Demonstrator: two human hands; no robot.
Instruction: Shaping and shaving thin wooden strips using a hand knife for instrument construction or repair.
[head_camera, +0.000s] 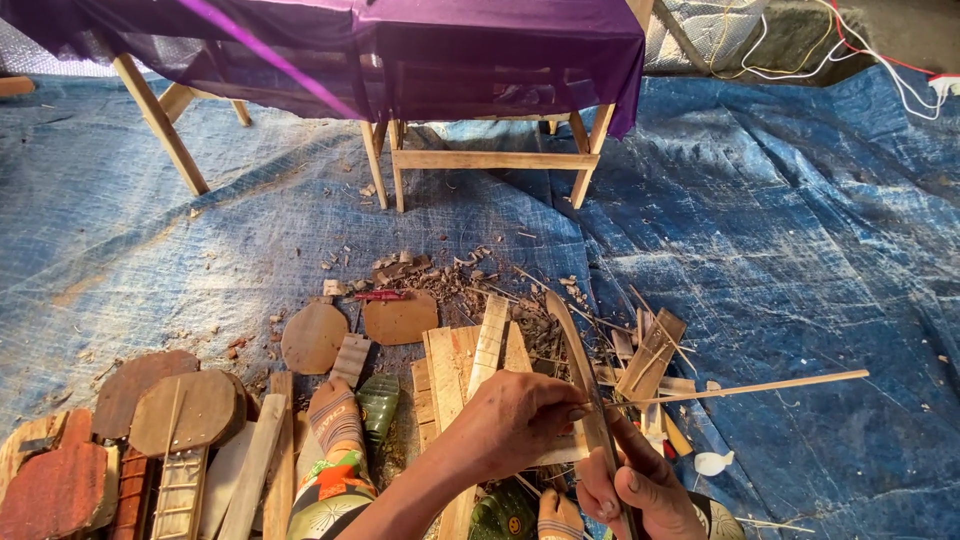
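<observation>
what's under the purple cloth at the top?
The purple cloth drapes over wooden frames: bare legs and a crossbar show below, standing on the blue tarp. The tops, and anything resting on them, are covered.

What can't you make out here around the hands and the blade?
Head view:
- Knife: its handle is hidden inside the right hand.
- Thin stick: its near end is hidden behind the left hand.
- Under the purple cloth: tabletop hidden.
- Wood shavings: too small to tell apart.

Floor woodcraft workshop: blue tarp (780, 250), wood shavings (450, 280), cut wooden pieces (315, 337), trestle table (480, 160).
</observation>
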